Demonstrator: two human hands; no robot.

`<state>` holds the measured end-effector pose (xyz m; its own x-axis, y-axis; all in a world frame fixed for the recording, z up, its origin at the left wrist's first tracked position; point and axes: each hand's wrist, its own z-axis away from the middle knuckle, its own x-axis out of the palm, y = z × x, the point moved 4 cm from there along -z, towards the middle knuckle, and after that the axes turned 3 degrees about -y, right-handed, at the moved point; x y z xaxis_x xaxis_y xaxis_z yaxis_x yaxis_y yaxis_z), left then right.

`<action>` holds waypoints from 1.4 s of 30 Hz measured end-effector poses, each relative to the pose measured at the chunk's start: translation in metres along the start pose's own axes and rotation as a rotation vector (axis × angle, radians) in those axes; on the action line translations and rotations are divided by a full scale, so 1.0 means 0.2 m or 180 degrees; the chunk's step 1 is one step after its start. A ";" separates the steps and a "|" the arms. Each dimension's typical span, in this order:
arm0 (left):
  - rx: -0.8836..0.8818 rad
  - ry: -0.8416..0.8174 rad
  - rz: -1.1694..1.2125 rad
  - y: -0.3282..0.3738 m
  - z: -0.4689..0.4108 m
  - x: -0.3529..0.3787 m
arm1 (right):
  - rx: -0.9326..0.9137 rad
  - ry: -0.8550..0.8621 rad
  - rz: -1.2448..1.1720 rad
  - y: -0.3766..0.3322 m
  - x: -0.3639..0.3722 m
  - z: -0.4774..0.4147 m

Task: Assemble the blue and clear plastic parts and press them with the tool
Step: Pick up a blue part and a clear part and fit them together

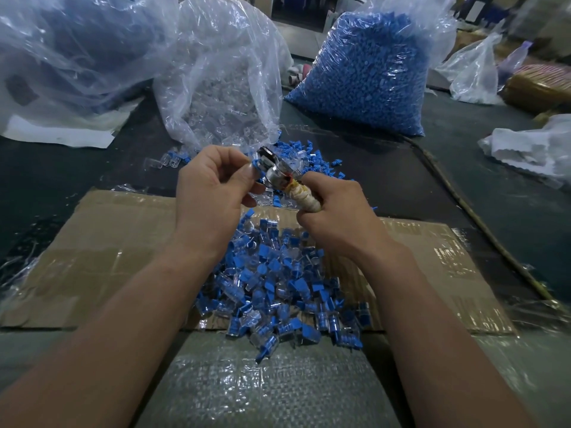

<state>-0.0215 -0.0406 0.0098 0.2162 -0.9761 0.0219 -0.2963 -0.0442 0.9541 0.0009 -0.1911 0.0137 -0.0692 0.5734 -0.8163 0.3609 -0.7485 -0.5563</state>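
My left hand (pixel 213 183) pinches a small blue and clear part (pixel 255 167) between thumb and fingers, held up above the table. My right hand (pixel 332 210) grips the tape-wrapped handle (pixel 306 197) of a metal pressing tool (pixel 276 171), whose round head sits against the part. Below both hands lies a pile of assembled blue and clear pieces (pixel 278 285) on a sheet of cardboard (pixel 102 242). Loose blue parts (pixel 312 159) are scattered behind the hands.
A clear bag of transparent parts (pixel 222 84) stands open at the back centre. A bag full of blue parts (pixel 367 72) stands to its right. More plastic bags lie at far left (pixel 71 57) and right (pixel 531 149). A woven sack (pixel 262 381) covers the near edge.
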 end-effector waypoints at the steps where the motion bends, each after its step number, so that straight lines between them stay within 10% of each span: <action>1: -0.0011 0.0023 0.0000 0.00 0.00 0.00 | -0.0007 0.0022 0.0028 0.00 0.00 0.00; 14: -0.0349 0.0121 0.0126 0.01 -0.01 -0.05 | 0.0241 -0.0167 0.0381 0.11 -0.08 -0.01; 28: -0.0272 -0.2415 -0.0702 0.08 0.10 0.11 | 0.0738 -0.1147 0.0777 0.22 -0.08 0.00; 42: -0.0254 -0.0796 -0.1830 -0.03 -0.11 -0.02 | 0.0788 -0.1337 0.0260 0.27 -0.09 0.02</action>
<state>0.0004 -0.0319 0.0097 0.0933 -0.8216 -0.5623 -0.1250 -0.5700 0.8121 0.0182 -0.2429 -0.0020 -0.4373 0.3637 -0.8225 0.1525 -0.8713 -0.4664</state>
